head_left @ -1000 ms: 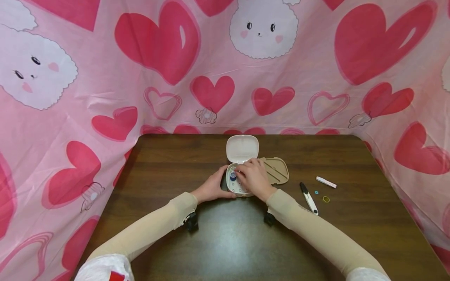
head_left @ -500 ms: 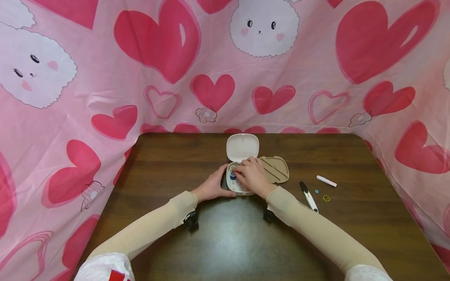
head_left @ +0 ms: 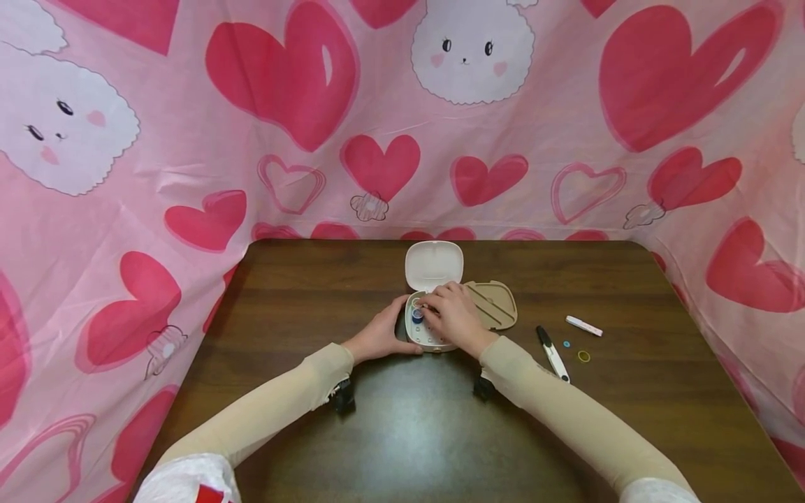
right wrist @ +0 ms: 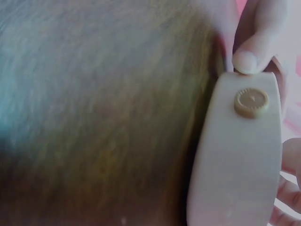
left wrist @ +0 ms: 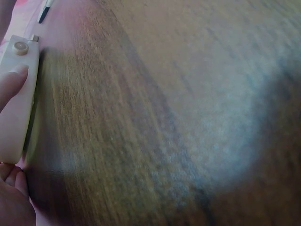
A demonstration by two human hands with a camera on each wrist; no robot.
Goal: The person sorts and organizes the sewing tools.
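A cream sewing box [head_left: 434, 342] stands on the table with its white lid [head_left: 434, 265] raised. My left hand [head_left: 380, 332] grips the box's left side, thumb at the front corner. A dark blue thread spool [head_left: 418, 317] stands upright at the left of the pegged interior. Over the box is my right hand [head_left: 455, 314], fingers bent down beside the spool. Whether those fingertips pinch anything is too small to tell. In the right wrist view, a round ridged button [right wrist: 251, 102] shows on the front wall, with fingers touching the box's edges. The right hand hides much of the interior.
A beige panel [head_left: 499, 304] with slanting ribs lies right of the box. Farther right are a black-and-white slim tool [head_left: 553, 355], a short white stick [head_left: 583, 325], a blue disc [head_left: 567, 344] and a yellow ring [head_left: 583, 356]. A patterned curtain [head_left: 377, 105] borders the table.
My right fingertips come down over the blue spool half a second ago and now sit slightly back from it. The left hand and the box stay in place.
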